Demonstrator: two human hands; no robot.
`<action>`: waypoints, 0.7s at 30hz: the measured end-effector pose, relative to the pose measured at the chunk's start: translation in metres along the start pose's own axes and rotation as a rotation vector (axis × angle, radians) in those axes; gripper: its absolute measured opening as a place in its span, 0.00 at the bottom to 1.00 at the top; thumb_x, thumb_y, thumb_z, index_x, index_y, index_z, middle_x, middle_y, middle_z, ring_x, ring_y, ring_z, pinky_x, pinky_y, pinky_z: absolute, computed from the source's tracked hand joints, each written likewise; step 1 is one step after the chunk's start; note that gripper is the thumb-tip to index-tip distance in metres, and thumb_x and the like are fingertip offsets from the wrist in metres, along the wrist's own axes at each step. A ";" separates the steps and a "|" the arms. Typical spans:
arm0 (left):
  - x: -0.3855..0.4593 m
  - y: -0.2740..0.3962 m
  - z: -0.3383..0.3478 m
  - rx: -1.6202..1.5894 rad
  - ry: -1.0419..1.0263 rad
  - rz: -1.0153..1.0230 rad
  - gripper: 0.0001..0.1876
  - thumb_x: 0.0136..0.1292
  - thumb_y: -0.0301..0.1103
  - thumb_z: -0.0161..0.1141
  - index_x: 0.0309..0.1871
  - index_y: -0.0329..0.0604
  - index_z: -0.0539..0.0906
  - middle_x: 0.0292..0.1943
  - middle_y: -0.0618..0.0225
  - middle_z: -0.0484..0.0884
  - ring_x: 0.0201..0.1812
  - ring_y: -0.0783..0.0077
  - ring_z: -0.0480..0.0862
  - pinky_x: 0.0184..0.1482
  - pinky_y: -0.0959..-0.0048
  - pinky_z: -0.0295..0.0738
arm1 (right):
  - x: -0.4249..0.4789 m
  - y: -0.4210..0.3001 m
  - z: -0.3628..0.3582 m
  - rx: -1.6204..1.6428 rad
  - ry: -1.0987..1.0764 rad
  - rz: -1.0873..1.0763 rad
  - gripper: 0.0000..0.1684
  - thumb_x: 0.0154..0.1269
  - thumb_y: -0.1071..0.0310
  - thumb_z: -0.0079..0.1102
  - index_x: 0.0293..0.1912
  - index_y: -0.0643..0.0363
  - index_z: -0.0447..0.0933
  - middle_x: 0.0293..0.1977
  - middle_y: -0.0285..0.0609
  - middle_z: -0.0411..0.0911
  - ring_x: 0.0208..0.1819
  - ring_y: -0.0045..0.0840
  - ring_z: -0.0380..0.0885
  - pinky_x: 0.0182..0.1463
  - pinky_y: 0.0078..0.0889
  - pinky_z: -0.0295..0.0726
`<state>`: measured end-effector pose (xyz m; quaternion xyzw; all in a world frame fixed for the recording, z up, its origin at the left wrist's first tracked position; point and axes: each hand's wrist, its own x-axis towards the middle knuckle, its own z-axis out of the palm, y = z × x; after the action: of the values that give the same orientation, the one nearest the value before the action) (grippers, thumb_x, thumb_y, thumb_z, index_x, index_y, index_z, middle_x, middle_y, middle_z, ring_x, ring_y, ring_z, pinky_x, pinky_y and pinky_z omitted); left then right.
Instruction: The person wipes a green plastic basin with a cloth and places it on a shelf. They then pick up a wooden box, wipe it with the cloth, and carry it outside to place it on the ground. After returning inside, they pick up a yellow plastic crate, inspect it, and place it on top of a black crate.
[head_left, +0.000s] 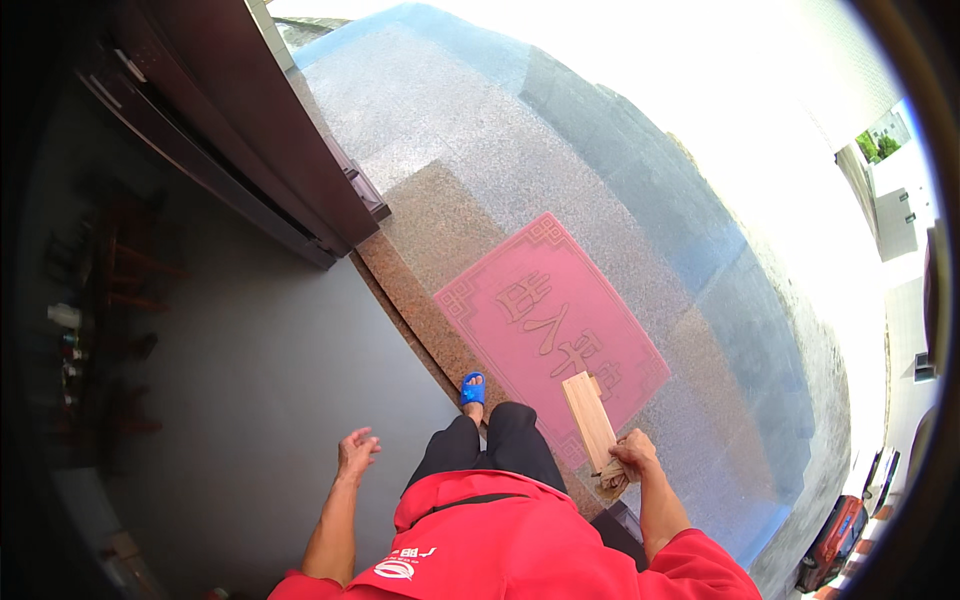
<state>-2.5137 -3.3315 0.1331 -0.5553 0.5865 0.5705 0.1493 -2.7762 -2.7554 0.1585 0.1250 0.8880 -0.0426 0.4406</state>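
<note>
My right hand grips the near end of a light wooden box-like piece, which has a small block on its far side. A crumpled brown cloth or paper hangs from the same hand. Below the wooden piece lies a pink doormat with large characters and patterned corners. My left hand is raised over the grey floor, empty, its fingers apart. A blue slipper is on one foot beside the stone threshold.
A dark door and its frame stand at the upper left. The granite threshold divides the grey indoor floor from speckled outdoor paving. Dark furniture is far left; a red car is outside at lower right.
</note>
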 end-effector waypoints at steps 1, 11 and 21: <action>0.016 0.050 -0.005 -0.087 0.030 0.146 0.24 0.70 0.32 0.61 0.68 0.40 0.77 0.50 0.63 0.89 0.45 0.71 0.89 0.45 0.67 0.83 | 0.014 -0.025 -0.021 0.019 -0.060 0.043 0.23 0.52 0.51 0.77 0.45 0.53 0.90 0.44 0.49 0.89 0.49 0.40 0.88 0.54 0.41 0.85; 0.204 0.252 0.025 -0.087 0.087 -0.011 0.23 0.67 0.30 0.63 0.65 0.41 0.80 0.46 0.64 0.90 0.41 0.70 0.90 0.40 0.65 0.84 | 0.191 -0.093 -0.080 -0.294 -0.284 -0.007 0.39 0.51 0.41 0.80 0.53 0.60 0.86 0.52 0.51 0.87 0.57 0.39 0.85 0.61 0.39 0.83; 0.297 0.365 0.086 -0.095 0.006 -0.379 0.25 0.65 0.29 0.67 0.66 0.43 0.81 0.50 0.62 0.90 0.42 0.66 0.92 0.41 0.61 0.85 | 0.364 -0.345 -0.285 -0.471 -0.245 -0.051 0.38 0.57 0.36 0.72 0.50 0.61 0.87 0.51 0.53 0.87 0.58 0.42 0.85 0.60 0.38 0.83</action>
<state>-2.9543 -3.5001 0.0502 -0.6639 0.4444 0.5574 0.2261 -3.2973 -2.9679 0.0310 -0.0094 0.8163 0.1394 0.5604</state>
